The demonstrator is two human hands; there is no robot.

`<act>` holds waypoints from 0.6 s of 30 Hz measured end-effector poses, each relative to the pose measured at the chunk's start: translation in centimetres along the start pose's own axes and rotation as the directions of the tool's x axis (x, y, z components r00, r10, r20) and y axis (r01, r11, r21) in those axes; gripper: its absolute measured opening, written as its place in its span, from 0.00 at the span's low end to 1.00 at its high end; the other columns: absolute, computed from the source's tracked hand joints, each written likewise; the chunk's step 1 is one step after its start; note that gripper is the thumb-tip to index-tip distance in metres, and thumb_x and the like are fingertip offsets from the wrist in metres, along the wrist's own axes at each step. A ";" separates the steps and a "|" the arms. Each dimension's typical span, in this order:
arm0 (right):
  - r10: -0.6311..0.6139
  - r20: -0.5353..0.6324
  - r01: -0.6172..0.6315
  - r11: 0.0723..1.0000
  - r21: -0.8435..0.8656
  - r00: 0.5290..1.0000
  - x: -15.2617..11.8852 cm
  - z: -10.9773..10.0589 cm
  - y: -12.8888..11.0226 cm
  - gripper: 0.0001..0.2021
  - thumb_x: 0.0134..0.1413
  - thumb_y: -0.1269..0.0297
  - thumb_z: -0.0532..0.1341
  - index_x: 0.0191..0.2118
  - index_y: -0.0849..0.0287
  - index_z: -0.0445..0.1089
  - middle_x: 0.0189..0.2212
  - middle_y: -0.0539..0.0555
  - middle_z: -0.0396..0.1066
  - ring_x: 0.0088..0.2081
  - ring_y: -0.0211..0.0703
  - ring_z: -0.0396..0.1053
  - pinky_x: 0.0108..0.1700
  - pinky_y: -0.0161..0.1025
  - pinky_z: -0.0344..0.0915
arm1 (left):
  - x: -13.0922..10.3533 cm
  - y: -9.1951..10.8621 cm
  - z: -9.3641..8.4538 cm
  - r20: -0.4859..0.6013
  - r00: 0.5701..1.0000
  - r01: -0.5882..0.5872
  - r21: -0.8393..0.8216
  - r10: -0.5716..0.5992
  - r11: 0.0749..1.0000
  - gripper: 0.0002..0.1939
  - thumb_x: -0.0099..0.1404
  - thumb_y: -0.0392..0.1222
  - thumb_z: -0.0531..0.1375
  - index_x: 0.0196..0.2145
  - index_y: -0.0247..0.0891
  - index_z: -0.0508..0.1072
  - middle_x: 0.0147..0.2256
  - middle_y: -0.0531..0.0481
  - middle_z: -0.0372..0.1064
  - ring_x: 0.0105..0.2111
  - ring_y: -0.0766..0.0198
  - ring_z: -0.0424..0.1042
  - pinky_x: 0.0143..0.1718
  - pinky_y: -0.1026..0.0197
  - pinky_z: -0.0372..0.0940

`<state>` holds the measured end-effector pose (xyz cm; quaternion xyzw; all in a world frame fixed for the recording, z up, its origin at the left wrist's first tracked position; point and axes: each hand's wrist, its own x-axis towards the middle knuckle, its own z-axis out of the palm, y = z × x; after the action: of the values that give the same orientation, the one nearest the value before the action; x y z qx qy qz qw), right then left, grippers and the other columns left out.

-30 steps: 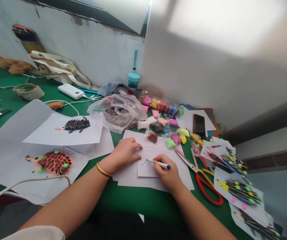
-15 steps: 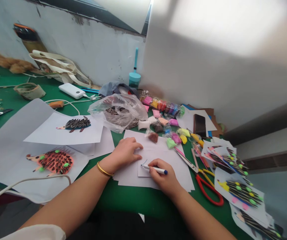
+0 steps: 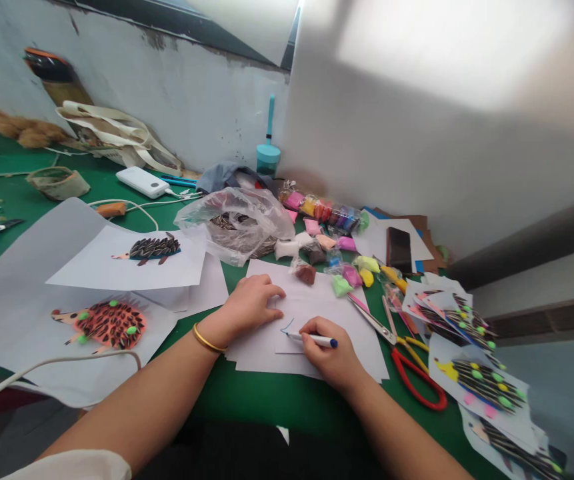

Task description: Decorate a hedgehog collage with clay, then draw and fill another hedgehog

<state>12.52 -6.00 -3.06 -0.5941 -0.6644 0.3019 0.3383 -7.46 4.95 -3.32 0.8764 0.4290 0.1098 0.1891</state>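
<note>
A small sheet of white paper [image 3: 294, 308] lies on larger white sheets at the middle of the green table. My right hand [image 3: 331, 353] is closed around a white marker [image 3: 319, 340] with a dark blue cap end, its tip on the small sheet. A short curved blue line [image 3: 288, 327] shows by the tip. My left hand [image 3: 253, 303] rests on the paper's left side, fingers apart, holding nothing.
Red-handled scissors [image 3: 419, 380] lie right of the paper. Colourful clay packets [image 3: 351, 275] and a plastic bag of seeds [image 3: 239, 223] sit behind. Hedgehog pictures lie left [image 3: 111, 323] and right [image 3: 487, 383]. A phone [image 3: 399, 250] is at the back right.
The marker and my right hand have shifted slightly to the right, and the blue line is longer, now curving at its lower left. My left hand has stayed in place.
</note>
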 end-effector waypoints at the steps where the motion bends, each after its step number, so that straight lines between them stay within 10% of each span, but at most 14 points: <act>1: 0.013 -0.008 -0.013 1.000 -0.012 1.000 0.0 -0.1 0.1 0.04 0.51 0.68 0.58 0.29 0.56 0.70 0.26 0.49 0.73 0.29 0.40 0.69 0.32 0.35 0.63 | 0.0 0.0 0.0 -0.002 1.000 -0.004 0.000 0.004 1.000 0.19 0.56 0.51 0.68 0.46 0.49 0.77 0.40 0.49 0.67 0.46 0.54 0.68 0.47 0.55 0.59; 18: 0.083 -0.136 -0.088 0.996 -0.033 0.987 0.1 -1.5 1.1 0.07 0.55 0.62 0.57 0.30 0.56 0.70 0.24 0.49 0.71 0.27 0.41 0.66 0.30 0.36 0.61 | -0.1 -0.2 0.2 -0.022 1.000 -0.022 0.002 0.022 1.000 0.19 0.56 0.51 0.67 0.46 0.49 0.76 0.40 0.49 0.67 0.45 0.54 0.68 0.46 0.54 0.59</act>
<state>14.32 -5.78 -3.06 -0.6476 -0.6198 0.2624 0.3573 -7.54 4.96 -3.58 0.8800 0.4213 0.1213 0.1826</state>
